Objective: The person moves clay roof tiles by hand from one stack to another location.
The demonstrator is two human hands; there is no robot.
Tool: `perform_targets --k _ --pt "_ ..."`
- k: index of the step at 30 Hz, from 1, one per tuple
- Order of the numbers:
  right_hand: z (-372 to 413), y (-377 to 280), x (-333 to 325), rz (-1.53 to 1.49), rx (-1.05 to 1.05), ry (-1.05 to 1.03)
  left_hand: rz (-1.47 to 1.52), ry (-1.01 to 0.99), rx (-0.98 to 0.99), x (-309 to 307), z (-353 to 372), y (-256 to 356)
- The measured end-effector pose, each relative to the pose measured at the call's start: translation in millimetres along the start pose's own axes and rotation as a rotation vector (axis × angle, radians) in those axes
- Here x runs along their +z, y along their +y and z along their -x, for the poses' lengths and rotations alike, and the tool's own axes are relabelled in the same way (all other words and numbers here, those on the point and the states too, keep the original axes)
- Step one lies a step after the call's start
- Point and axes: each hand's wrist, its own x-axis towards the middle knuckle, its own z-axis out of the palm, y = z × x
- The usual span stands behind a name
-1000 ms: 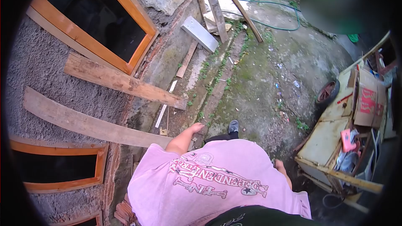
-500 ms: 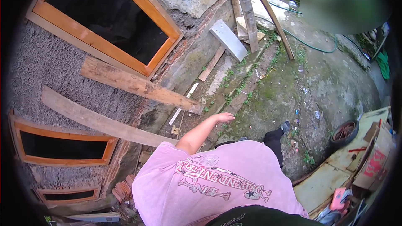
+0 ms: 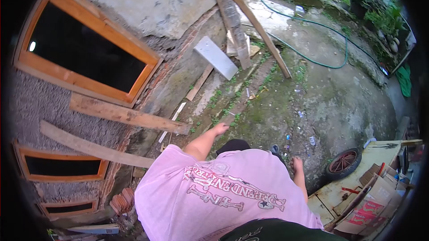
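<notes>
My left hand [image 3: 220, 128] hangs forward from the pink sleeve with its fingers curled in. Nothing shows in it. It is above the mossy ground, near the end of a wooden plank [image 3: 129, 115] that leans along the wall. My right hand [image 3: 296, 164] is at the other side of my body with the fingers bent into a loose fist, and no object sticks out of it. It hangs over the concrete, with a spoked wheel with a tyre [image 3: 343, 164] further to the right. My pink printed shirt [image 3: 232, 192] fills the lower middle.
A rough wall with orange-framed windows [image 3: 87, 46] runs along the left. Ahead, a grey slab [image 3: 216, 58] and long boards [image 3: 254, 22] lean by the wall. A green hose [image 3: 308, 62] curves over the ground. Cardboard boxes [image 3: 368, 207] and stacked bricks [image 3: 122, 201] lie nearby.
My right hand has come into view beside my body. My left hand has swung back a little and curled more. The wall and boards have shifted left as my view turned.
</notes>
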Motion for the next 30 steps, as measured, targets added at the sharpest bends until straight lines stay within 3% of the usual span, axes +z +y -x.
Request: perform_targets --k 2,4,6,8,10,11,13,15,17,18,19,20,22,23,25,27,30 --pt "-15 -76 -14 0.013 -0.097 0.126 0.057 -0.088 -0.190 27 -7 -5" --pt "-49 -145 -37 0.062 -0.258 0.115 0.032 -0.368 -0.083 52 -26 -38" --pt "-54 -234 -50 -0.007 -0.393 0.125 0.307 -0.446 -0.397 72 -27 -46" --pt "-40 -327 -58 0.011 -0.428 0.105 0.308 -0.432 -0.390 76 -63 -11" --pt "-62 -380 -69 0.009 -0.452 0.098 0.300 -0.377 -0.407 32 -4 -67" --pt "-74 -396 -71 0.007 -0.469 0.072 0.295 -0.354 -0.425 27 -29 -59" --pt "-125 -396 -83 0.018 -0.487 0.097 0.274 -0.310 -0.455 -3 -113 -6" --pt "-173 -336 -103 0.344 -0.404 0.328 0.250 -0.270 -0.483 -32 -189 64" --pt "-177 -279 -117 0.499 -0.164 0.355 0.241 -0.222 -0.511 -45 -210 107" --pt "-156 -271 -120 0.391 0.045 0.226 0.063 -0.308 -0.286 -73 -251 135" --pt "-141 -244 -128 0.266 -0.044 0.130 -0.201 -0.324 -0.029 -100 -291 171" --pt "-105 -266 -127 0.263 -0.037 0.133 0.083 -0.222 -0.057 -116 -319 204" --pt "-93 -282 -121 0.297 -0.076 0.135 0.036 -0.007 0.063 -158 -374 286" --pt "-92 -288 -120 0.314 -0.100 0.135 0.145 0.007 0.072 -186 -373 347" --pt "-92 -305 -122 0.352 -0.152 0.135 0.188 0.071 0.269 -211 -423 401" --pt "-97 -324 -131 0.391 -0.205 0.138 0.197 0.039 0.385 -233 -431 470" --pt "-116 -339 -152 0.455 -0.275 0.131 0.174 -0.007 0.398 -250 -428 556"
